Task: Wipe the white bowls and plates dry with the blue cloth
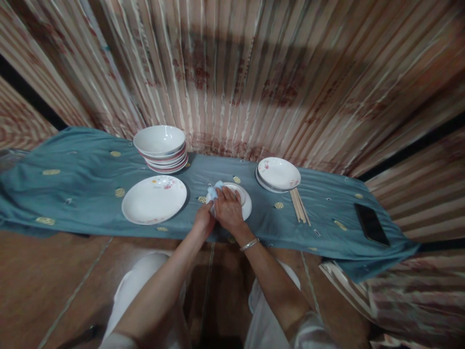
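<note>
A small white plate (247,207) lies at the middle of the table's front edge; a raised ring on it suggests its underside faces up. My right hand (228,207) lies over the plate, its fingers pressing a light blue and white cloth (215,189) against it. At the plate's near left edge, my left hand (204,219) is closed on the rim, with its thumb by the cloth. The left fingertips are mostly hidden. Left of my hands rests a large oval white plate (154,199) with a flower print.
Behind the oval plate stands a stack of white bowls (160,140) with red-banded sides. Several flowered plates (279,173) are stacked on the right, beside wooden chopsticks (300,206). A black phone (370,224) lies near the right end of the teal tablecloth (90,179). A pleated curtain (225,72) hangs behind.
</note>
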### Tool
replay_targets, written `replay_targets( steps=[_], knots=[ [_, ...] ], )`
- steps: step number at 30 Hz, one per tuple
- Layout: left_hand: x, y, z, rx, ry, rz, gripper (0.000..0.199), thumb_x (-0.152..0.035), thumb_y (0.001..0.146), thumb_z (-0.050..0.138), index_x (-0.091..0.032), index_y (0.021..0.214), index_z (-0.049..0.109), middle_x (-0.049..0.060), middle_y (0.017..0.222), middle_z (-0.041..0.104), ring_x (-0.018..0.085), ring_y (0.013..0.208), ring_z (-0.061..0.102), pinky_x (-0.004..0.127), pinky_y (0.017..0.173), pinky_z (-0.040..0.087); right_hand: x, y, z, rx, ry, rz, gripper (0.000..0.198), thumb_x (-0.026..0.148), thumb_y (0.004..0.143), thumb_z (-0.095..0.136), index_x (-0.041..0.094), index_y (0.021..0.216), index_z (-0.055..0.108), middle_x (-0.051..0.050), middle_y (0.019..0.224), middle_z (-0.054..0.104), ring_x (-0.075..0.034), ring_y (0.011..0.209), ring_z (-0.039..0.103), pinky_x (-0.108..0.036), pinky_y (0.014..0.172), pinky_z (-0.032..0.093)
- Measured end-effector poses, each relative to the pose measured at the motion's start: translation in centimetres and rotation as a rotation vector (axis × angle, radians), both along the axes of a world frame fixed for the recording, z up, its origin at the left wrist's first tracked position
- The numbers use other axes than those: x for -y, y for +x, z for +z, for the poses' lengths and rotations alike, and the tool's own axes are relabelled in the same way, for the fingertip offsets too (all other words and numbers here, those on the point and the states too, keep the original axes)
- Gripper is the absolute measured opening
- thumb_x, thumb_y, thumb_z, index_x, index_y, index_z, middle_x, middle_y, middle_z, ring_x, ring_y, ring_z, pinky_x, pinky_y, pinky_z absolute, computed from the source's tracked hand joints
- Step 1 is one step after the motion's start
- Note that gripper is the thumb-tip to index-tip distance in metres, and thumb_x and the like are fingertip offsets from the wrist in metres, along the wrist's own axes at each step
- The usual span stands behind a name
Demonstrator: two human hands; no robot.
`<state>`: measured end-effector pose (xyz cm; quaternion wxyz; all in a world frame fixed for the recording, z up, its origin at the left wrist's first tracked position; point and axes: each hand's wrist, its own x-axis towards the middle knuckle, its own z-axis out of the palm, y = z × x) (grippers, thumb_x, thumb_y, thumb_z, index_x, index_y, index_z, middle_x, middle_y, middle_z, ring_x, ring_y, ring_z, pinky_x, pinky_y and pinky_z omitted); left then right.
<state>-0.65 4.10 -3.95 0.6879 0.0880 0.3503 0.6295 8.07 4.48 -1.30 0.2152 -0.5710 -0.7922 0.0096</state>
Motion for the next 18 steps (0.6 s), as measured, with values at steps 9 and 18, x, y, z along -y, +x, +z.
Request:
replay_targets(
  steps=[9,18],
  knots=[
    [-0.2,0.0,-0.6,0.029,-0.008,0.009,0.022,-0.01,0.08,0.057,-0.007,0.099,0.068,0.014,0.092,0.076,0.027,0.108,0.067,0.038,0.098,0.051,-1.1,0.8,0.7,0.007,-0.076,-0.064,0.041,0.027,0.101,0.036,0.017,0.138,0.052,-0.014,0.146,0.052,-0.024,0.136,0.044,-0.052,0.118,0.02],
    [-0.5,-0.3,-1.4,0.006,-0.04,-0.01,0.02,-0.014,0.079,0.062,-0.009,0.098,0.067,0.013,0.091,0.076,0.029,0.107,0.068,0.038,0.098,0.051,-1.6,2.2,0.5,0.022,-0.117,-0.114,0.044,0.026,0.1,0.037,0.015,0.141,0.05,-0.014,0.149,0.049,-0.024,0.138,0.042,-0.049,0.118,0.02]
  ],
)
